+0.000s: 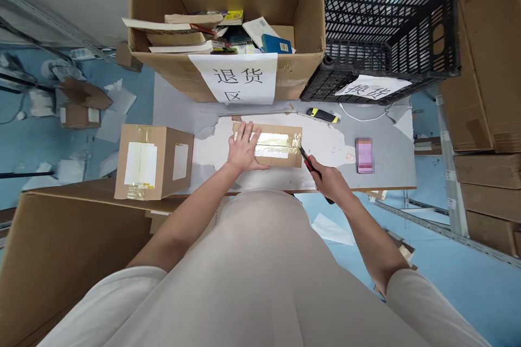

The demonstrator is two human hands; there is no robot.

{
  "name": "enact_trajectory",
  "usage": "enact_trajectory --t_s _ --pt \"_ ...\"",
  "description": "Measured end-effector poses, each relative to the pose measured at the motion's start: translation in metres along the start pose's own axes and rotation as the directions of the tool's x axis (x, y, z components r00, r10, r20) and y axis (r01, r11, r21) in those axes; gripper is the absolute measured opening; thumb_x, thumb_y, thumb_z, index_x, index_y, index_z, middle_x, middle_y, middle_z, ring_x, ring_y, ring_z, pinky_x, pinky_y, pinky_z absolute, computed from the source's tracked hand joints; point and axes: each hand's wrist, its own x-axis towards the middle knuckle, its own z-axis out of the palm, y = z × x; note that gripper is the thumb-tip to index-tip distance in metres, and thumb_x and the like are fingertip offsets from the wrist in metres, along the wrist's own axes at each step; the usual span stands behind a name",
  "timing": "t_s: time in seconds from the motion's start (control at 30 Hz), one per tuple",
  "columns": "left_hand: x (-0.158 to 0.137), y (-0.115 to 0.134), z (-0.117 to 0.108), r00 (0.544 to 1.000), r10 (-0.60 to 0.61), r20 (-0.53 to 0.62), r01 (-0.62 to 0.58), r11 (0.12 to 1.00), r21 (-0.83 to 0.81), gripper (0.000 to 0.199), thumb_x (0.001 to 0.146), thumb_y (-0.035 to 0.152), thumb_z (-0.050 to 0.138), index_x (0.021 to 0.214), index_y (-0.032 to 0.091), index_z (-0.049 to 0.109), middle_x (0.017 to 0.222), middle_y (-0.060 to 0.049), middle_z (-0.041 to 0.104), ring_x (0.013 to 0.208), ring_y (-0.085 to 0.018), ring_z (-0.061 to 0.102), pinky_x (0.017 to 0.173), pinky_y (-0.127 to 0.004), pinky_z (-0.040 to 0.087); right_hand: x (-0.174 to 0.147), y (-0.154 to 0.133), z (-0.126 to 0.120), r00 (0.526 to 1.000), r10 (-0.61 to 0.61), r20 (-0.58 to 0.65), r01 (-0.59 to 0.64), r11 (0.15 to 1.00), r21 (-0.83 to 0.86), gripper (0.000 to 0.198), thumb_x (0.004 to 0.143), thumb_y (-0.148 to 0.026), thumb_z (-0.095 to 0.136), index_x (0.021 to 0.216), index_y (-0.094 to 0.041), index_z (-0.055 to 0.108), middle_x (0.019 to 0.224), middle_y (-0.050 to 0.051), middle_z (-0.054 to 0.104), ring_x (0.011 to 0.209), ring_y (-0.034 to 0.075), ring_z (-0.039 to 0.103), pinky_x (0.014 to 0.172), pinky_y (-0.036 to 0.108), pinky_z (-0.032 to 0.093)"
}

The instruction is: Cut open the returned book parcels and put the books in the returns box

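Observation:
A small taped cardboard box [280,161] with a white label lies flat on the worn table [325,173] in front of me. My left hand [244,149] rests on its left part with the fingers spread, pressing from above. In my right hand [329,180] is a red and black utility knife [312,165], gripped by the handle. Its tip touches the clear tape [297,142] at the box's right end. A second utility knife [323,115], yellow and black, lies on the table behind, to the right.
At the back stands a large carton [293,68] of books with a paper sign, beside a black plastic crate [391,51]. Another taped box [157,162] sits at the left edge. A phone-like pink object [364,155] lies to the right.

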Motion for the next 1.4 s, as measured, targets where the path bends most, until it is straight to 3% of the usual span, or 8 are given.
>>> enact_trajectory --t_s 0.43,0.5,0.6,0.67,0.73,0.93,1.17,1.4 --pt "-0.002 0.000 -0.004 1.000 0.022 0.007 -0.022 1.000 -0.010 0.128 0.052 0.076 0.069 0.151 0.016 0.016 0.158 -0.020 0.008 0.144 -0.043 0.001 0.105 -0.059 0.023 -0.033 0.010 0.015 0.986 0.145 -0.083 -0.116 0.952 0.285 0.056 0.090 -0.033 0.042 0.145 -0.026 0.038 0.071 0.001 0.067 0.056 0.018 0.061 0.066 0.033 0.048" --pt "0.002 -0.004 -0.005 0.999 0.034 0.008 -0.034 0.998 -0.050 0.123 0.054 0.075 0.068 0.151 0.017 0.020 0.158 -0.019 0.009 0.143 -0.044 0.005 0.104 -0.059 0.025 -0.031 0.009 0.029 0.957 0.254 -0.142 -0.144 0.838 0.526 0.062 0.088 -0.042 0.046 0.147 -0.026 0.033 0.082 0.002 0.068 0.060 0.017 0.063 0.066 0.035 0.052" --pt "0.012 -0.021 -0.007 0.998 -0.007 -0.068 -0.003 0.988 -0.155 0.088 0.074 0.067 0.055 0.146 0.020 0.035 0.157 -0.015 0.019 0.141 -0.041 0.018 0.104 -0.056 0.029 -0.012 -0.005 0.059 0.927 0.371 -0.060 -0.126 0.455 0.881 0.062 0.082 -0.054 0.052 0.135 -0.024 0.040 0.103 0.006 0.065 0.069 0.017 0.068 0.059 0.033 0.056" --pt "0.020 -0.037 -0.008 0.985 -0.084 -0.153 0.041 0.963 -0.267 0.062 0.088 0.051 0.039 0.139 0.016 0.046 0.149 -0.015 0.038 0.136 -0.033 0.034 0.106 -0.049 0.032 0.008 -0.017 0.077 0.902 0.430 -0.029 -0.086 0.247 0.965 0.053 0.079 -0.057 0.054 0.119 -0.024 0.046 0.106 0.005 0.061 0.076 0.017 0.069 0.059 0.031 0.057" --pt "0.021 -0.054 -0.007 0.963 -0.172 -0.209 0.083 0.922 -0.378 0.052 0.091 0.036 0.031 0.130 0.012 0.056 0.133 -0.014 0.056 0.124 -0.026 0.048 0.106 -0.041 0.036 0.031 -0.026 0.086 0.868 0.492 -0.065 -0.021 0.168 0.986 0.047 0.079 -0.057 0.055 0.111 -0.025 0.044 0.103 0.003 0.058 0.080 0.016 0.069 0.061 0.030 0.058" --pt "-0.027 -0.073 0.013 0.884 -0.431 -0.179 0.218 0.720 -0.659 0.038 0.082 0.038 0.049 0.101 0.015 0.071 0.100 -0.010 0.072 0.089 -0.022 0.065 0.088 -0.035 0.050 0.103 -0.024 0.059 0.879 0.405 -0.250 0.124 0.311 0.942 0.044 0.080 -0.052 0.052 0.111 -0.024 0.042 0.111 0.004 0.056 0.083 0.014 0.067 0.064 0.027 0.057" --pt "-0.083 -0.024 0.064 0.853 -0.511 0.101 0.287 0.299 -0.910 0.044 0.066 0.052 0.069 0.087 0.014 0.071 0.078 -0.008 0.073 0.074 -0.020 0.068 0.071 -0.032 0.055 0.142 -0.029 0.043 0.931 0.187 -0.313 0.174 0.525 0.833 0.047 0.080 -0.053 0.050 0.115 -0.022 0.048 0.116 0.009 0.062 0.102 0.019 0.062 0.073 0.029 0.056" --pt "-0.068 -0.020 0.052 0.884 -0.462 0.068 0.298 0.446 -0.844 0.051 0.068 0.042 0.068 0.110 0.014 0.065 0.111 -0.013 0.069 0.093 -0.023 0.067 0.075 -0.033 0.056 0.087 -0.029 0.057 0.957 0.239 -0.164 0.075 0.342 0.937 0.052 0.077 -0.057 0.058 0.114 -0.023 0.048 0.114 0.007 0.062 0.082 0.015 0.064 0.064 0.030 0.056"
